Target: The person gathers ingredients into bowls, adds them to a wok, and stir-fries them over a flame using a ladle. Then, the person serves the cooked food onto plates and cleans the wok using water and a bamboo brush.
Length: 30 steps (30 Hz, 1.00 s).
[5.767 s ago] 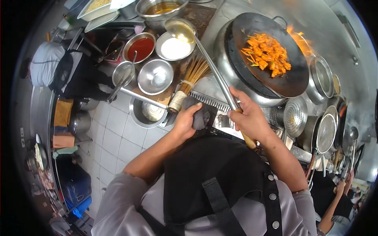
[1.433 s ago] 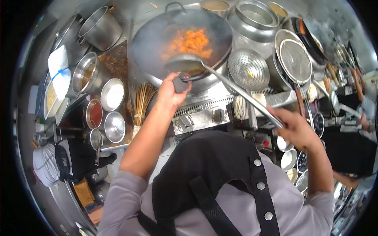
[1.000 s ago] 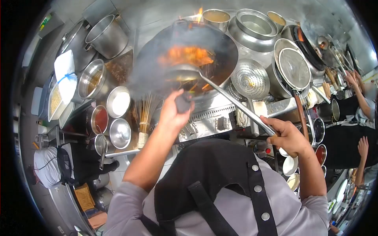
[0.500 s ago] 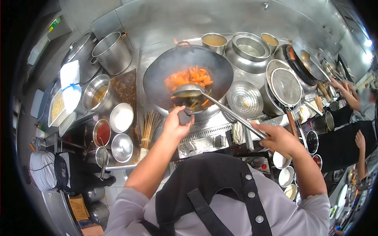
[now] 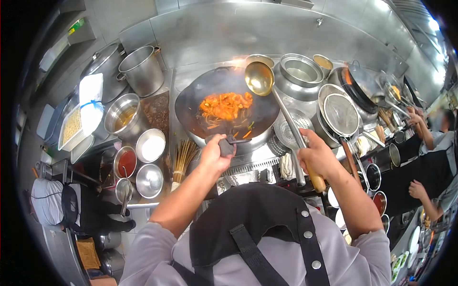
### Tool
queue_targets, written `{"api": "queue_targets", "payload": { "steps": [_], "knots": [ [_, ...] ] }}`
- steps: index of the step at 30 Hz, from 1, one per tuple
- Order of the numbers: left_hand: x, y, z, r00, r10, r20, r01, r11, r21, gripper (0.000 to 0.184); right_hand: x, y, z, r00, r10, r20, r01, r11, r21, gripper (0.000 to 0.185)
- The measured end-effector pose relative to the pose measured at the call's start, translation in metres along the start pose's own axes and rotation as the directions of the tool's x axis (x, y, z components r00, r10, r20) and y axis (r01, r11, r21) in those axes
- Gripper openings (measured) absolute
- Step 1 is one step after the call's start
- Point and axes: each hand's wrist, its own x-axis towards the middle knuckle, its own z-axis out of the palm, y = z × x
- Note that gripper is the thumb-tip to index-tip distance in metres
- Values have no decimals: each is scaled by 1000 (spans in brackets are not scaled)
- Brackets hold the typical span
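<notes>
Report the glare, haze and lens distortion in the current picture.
Head view: wide-angle distortion bows the steel back wall, with black corners; head view: highlights shine in the ladle's bowl; head view: faint haze over the wok; head view: bright lights glare upper right.

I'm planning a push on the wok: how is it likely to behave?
The wok will probably feel heavy, being broad and carrying a heap of orange food. Its rounded, sloping walls suggest it may rock or tip rather than slide flat. The loose, glossy pieces could slide toward whichever side dips.
</notes>
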Motion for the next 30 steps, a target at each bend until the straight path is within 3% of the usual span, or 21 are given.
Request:
{"api": "queue_targets", "payload": {
  "steps": [1,4,6,7,9,10,12,13,14,16,17,18,20,21,24,25,26,27,28,29,30],
  "knots": [
    [3,-1,-6,999,40,-27,-39,997,66,16,6,-3,0,1000,-11,-3,11,1000,-4,71],
    [-5,-14,-53,990,118,83,-136,955,264,31,15,-10,3,997,-18,-69,10,994,-112,68],
    [-1,-38,-83,846,488,214,-533,780,327,36,10,-18,11,995,28,-93,-51,965,-257,61],
    [-3,-33,-88,881,436,185,-473,820,322,36,0,-31,24,991,93,-92,-109,976,-188,53],
    [6,-20,-110,947,272,169,-318,862,396,33,-20,-50,56,979,191,65,-201,948,246,42],
    [-3,-8,-105,954,251,161,-296,868,400,33,-25,-52,73,971,204,124,-239,857,456,36],
    [-15,14,-84,991,45,125,-90,918,385,34,-18,-53,90,956,175,235,-293,610,736,26],
    [-23,21,-68,999,42,28,-48,958,282,21,-9,-38,92,922,114,370,-382,414,826,18],
    [-21,28,-67,1000,-27,3,26,977,210,19,-13,-31,95,919,136,371,-393,404,826,18],
    [-34,36,-61,993,-113,15,110,987,115,20,-22,-17,102,919,78,386,-393,223,892,20],
    [-30,34,-64,993,-118,7,116,986,115,20,-30,-10,102,938,109,330,-347,343,873,20],
    [-25,28,-68,990,-140,8,139,987,84,21,-34,-1,99,935,119,333,-354,338,872,20],
    [-23,17,-69,987,-159,5,159,986,48,21,-39,26,87,964,133,230,-265,570,778,31],
    [-23,11,-68,991,-136,12,135,989,55,22,-40,51,78,967,110,230,-248,615,749,41],
    [-21,5,-74,991,-133,19,132,989,71,25,-17,194,46,923,167,347,-359,700,617,42],
    [-23,2,-73,993,-112,-24,114,991,66,25,-14,238,46,949,182,258,-248,936,251,48],
    [-24,0,-71,994,-90,-67,94,993,65,26,-9,281,47,974,145,172,-115,978,-173,54],
    [-25,-2,-68,993,-96,-68,100,993,56,27,0,324,47,972,138,192,-106,980,-165,54],
    [-25,-4,-65,993,-79,-83,84,995,61,27,11,369,47,997,-68,21,69,849,-524,56],
    [-25,-8,-62,990,-81,-111,87,995,50,25,25,417,48,944,-325,-61,141,562,-815,58],
    [-26,-10,-57,987,-82,-138,88,995,38,23,50,474,49,976,-213,-49,125,728,-675,58]
  ]
}}
